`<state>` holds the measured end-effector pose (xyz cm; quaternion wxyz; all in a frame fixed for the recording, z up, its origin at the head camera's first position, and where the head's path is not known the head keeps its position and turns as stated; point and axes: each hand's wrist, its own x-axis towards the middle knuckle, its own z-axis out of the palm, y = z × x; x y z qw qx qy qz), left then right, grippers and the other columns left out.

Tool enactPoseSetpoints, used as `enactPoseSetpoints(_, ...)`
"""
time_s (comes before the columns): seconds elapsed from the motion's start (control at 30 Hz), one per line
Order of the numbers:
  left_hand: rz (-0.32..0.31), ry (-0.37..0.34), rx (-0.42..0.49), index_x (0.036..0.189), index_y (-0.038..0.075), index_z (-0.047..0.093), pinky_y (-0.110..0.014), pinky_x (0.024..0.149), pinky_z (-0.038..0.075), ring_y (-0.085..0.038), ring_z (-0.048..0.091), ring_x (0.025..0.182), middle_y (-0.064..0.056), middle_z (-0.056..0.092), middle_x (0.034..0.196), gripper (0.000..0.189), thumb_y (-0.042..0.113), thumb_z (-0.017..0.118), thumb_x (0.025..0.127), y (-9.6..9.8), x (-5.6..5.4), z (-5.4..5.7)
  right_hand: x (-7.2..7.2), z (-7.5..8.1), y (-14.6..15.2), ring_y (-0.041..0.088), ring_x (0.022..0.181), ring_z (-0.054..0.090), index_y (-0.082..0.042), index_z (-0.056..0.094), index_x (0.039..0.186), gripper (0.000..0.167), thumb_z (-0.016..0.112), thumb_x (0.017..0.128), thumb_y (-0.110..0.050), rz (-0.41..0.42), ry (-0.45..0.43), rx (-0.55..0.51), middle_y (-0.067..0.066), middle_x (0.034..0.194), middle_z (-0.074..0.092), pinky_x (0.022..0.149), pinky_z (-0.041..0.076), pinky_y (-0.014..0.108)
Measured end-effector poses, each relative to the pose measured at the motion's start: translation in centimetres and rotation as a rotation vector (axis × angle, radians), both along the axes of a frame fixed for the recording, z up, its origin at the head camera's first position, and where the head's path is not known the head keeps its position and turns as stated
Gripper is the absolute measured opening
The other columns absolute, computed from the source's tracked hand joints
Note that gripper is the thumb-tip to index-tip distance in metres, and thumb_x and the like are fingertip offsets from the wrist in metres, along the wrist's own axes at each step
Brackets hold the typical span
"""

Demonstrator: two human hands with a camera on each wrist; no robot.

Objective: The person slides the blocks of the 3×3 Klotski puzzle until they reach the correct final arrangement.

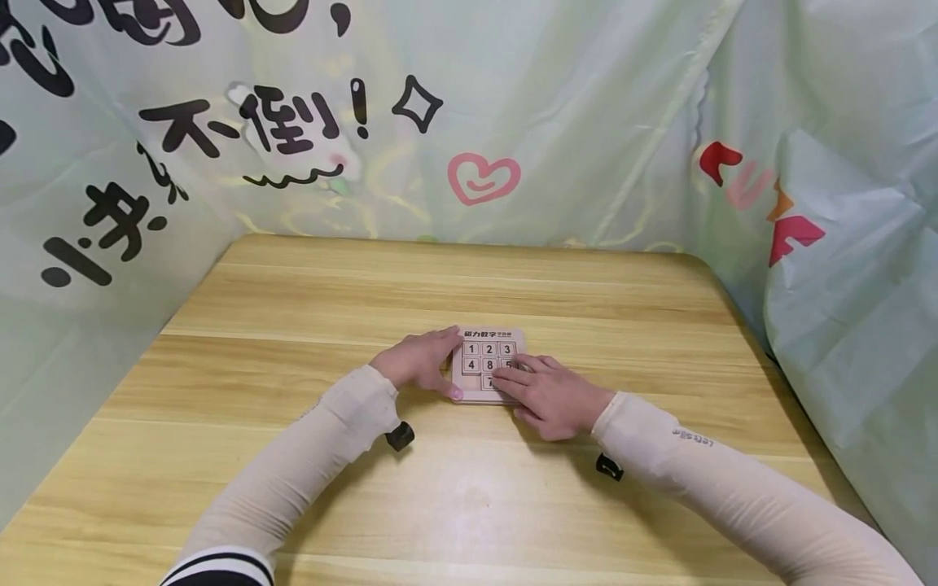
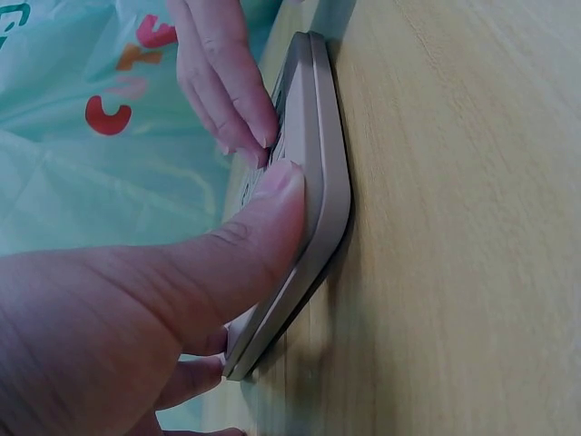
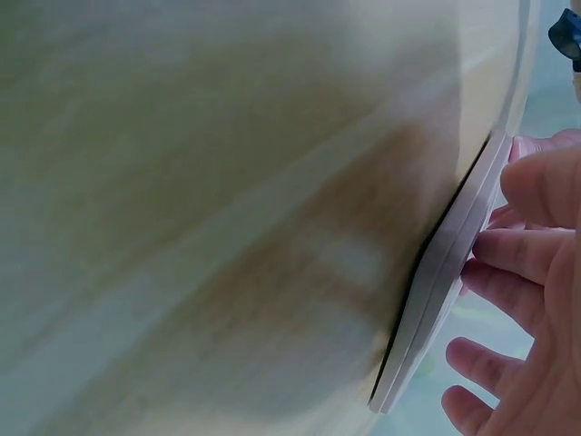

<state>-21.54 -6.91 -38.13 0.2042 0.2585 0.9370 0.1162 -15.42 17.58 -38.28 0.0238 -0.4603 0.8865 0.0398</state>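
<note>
A pale pink sliding number puzzle (image 1: 488, 349) lies flat on the wooden table. Its visible tiles read 1, 2, 3, then 4, 8, 5, with a 7 in the bottom row and a gap at bottom left. My left hand (image 1: 421, 360) holds the puzzle by its left side, thumb on the near corner and fingers at the far corner. From the right, my right hand (image 1: 557, 396) reaches over the board, its extended fingertips touching the tiles beside the 7 and the 5. That hand hides the lower right of the board. The left wrist view shows the thumb (image 2: 272, 204) pressing the rim.
The wooden table (image 1: 308, 309) extends around the puzzle on all sides. A printed fabric curtain (image 1: 586, 122) hangs along its back and both sides, bulging near the right edge. Each sleeved wrist carries a small black device (image 1: 400, 436).
</note>
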Motion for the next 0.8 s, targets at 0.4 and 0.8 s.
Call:
enactPoseSetpoints(0.4, 0.012, -0.005, -0.001, 0.153, 0.011, 0.029, -0.050, 0.116, 0.019, -0.029, 0.021, 0.145, -0.006, 0.016, 0.161, 0.099, 0.048, 0.079, 0.075, 0.1, 0.0, 0.1, 0.1, -0.1, -0.7, 0.037, 0.136, 0.036, -0.005, 0.046, 0.144, 0.053, 0.050, 0.097, -0.030, 0.005, 0.022, -0.004, 0.009, 0.147, 0.046, 0.110, 0.032, 0.054)
enactPoseSetpoints(0.8, 0.005, 0.000, 0.002, 0.153, 0.011, 0.029, -0.049, 0.116, 0.020, -0.027, 0.021, 0.145, -0.006, 0.016, 0.161, 0.099, 0.048, 0.079, 0.075, 0.1, -0.1, -0.1, -0.3, -0.5, -1.9, 0.035, 0.136, 0.036, -0.007, 0.045, 0.145, 0.054, 0.049, 0.097, -0.031, 0.029, 0.034, 0.004, 0.007, 0.148, 0.045, 0.110, 0.032, 0.052)
